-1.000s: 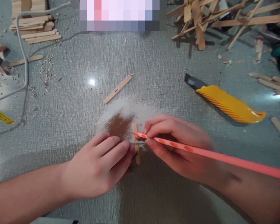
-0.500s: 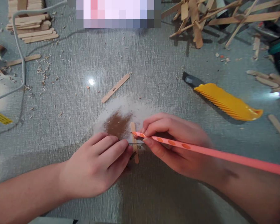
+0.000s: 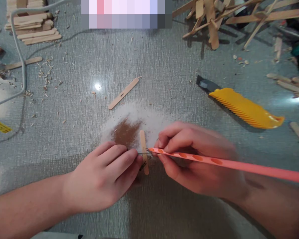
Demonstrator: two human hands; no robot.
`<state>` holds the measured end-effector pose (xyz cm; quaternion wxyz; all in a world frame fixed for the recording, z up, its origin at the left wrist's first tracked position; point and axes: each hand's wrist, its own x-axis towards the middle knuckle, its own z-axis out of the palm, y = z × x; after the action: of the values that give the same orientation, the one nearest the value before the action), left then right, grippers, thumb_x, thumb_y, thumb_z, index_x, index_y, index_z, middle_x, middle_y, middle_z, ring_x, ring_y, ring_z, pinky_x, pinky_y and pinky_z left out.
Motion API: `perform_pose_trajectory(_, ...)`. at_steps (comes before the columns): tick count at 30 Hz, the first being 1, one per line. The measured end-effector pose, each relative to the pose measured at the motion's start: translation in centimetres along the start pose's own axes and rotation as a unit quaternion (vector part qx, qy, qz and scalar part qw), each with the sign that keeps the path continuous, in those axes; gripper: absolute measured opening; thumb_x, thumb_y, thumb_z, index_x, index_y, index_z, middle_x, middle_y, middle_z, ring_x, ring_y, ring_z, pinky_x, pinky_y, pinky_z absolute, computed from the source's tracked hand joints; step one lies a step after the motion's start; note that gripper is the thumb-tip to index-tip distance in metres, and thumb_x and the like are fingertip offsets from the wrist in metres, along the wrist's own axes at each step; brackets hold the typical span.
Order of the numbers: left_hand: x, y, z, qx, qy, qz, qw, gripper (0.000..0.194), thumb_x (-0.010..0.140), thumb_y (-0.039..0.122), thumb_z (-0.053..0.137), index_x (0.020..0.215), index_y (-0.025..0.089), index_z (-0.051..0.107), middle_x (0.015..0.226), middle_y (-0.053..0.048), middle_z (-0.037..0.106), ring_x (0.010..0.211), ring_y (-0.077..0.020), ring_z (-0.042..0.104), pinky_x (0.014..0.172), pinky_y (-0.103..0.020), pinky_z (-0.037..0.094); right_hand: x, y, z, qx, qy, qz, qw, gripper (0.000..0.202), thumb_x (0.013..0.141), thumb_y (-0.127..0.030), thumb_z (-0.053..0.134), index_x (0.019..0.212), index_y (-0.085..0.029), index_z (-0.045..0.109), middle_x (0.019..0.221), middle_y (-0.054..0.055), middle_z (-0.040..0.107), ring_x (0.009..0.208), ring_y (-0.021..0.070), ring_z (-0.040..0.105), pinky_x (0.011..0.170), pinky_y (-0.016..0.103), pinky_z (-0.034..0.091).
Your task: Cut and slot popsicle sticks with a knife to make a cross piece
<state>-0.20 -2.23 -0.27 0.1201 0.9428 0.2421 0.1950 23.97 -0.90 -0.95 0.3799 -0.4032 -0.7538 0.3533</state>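
My right hand (image 3: 189, 141) pinches a coral pencil (image 3: 229, 165) with orange oval dimples near its tip. The pencil tip meets a small craft stick (image 3: 143, 139), which stands nearly upright in the view. Across that stick lies the edge of a thin grey metal strip (image 3: 141, 153), pinched in the closed fingers of my left hand (image 3: 104, 179); most of the strip is hidden, so its kind is unclear. Another craft stick (image 3: 123, 94) with a small slot in its middle rests farther off on the table.
Brown dust (image 3: 126, 131) lies on a whitish patch beyond my hands. To the right is a yellow utility knife (image 3: 246, 108). Stacked craft sticks (image 3: 37, 28) and a pale cable (image 3: 18, 49) are at upper left. A framework of joined sticks (image 3: 210, 23) stands at upper right.
My right hand has shifted right and slightly toward me, and the pencil tip has come down to the metal strip's edge. My left hand and the stick stay nearly in place.
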Motion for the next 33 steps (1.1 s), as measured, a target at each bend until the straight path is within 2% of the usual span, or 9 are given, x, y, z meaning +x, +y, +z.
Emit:
perform_pose_trajectory(9,0.12,-0.05,0.01,-0.014,0.001,0.001,1.0,0.028,0.094,0.022,0.073,0.112,0.002,0.071,0.102,-0.013,0.074,0.088,-0.0241,0.069,0.075,-0.04,0.061,0.03,-0.08,-0.23,0.007,-0.049,-0.002,0.999,0.025,0.077,-0.004,0.066,0.08,-0.026,0.053,0.076,-0.001,0.068,0.059,0.0121,0.064,0.053,0.025,0.05)
perform_pose_trajectory(26,-0.01,-0.03,0.02,0.001,-0.007,-0.001,1.0,0.023,0.096,0.024,0.07,0.111,0.006,0.072,0.103,-0.012,0.073,0.091,-0.0219,0.067,0.079,-0.038,0.06,0.19,-0.07,-0.18,0.004,-0.062,-0.002,0.998,0.026,0.077,-0.004,0.065,0.078,-0.026,0.05,0.075,-0.002,0.066,0.057,0.0102,0.061,0.051,0.024,0.048)
perform_pose_trajectory(33,0.23,-0.01,0.08,-0.004,-0.002,-0.001,1.0,0.025,0.095,0.023,0.071,0.11,0.003,0.073,0.102,-0.012,0.076,0.087,-0.0233,0.069,0.075,-0.039,0.061,0.04,0.01,-0.1,0.004,-0.057,0.001,0.998,0.026,0.077,-0.004,0.065,0.079,-0.025,0.05,0.075,-0.002,0.065,0.058,0.0096,0.06,0.051,0.023,0.048)
